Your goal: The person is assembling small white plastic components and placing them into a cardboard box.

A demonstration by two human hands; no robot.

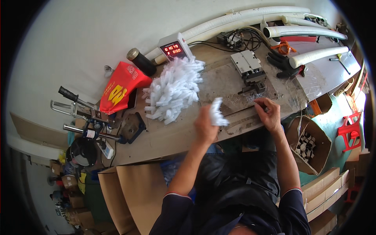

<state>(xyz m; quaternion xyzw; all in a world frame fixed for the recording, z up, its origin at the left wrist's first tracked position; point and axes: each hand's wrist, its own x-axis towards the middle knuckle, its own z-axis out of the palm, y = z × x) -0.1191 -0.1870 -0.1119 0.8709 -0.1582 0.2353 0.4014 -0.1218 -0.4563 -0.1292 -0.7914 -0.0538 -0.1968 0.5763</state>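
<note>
2 hands by the metal machine (248, 66)
Left and below the machine, the left hand (205, 125) curls around white pieces (217, 114); just below it, the right hand (270, 114) half curls, its hold unclear.

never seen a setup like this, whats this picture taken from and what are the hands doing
There is no robot: these are a person's bare hands, seen from a fisheye camera on their head looking down, so straight edges bend. The left hand holds blurred, white plastic pieces. The right hand is near a grey metal block-shaped device; whether it holds anything is unclear. On the brownish worktable lie a white heap of ribbed plastic pieces and a bright red bag.
</note>
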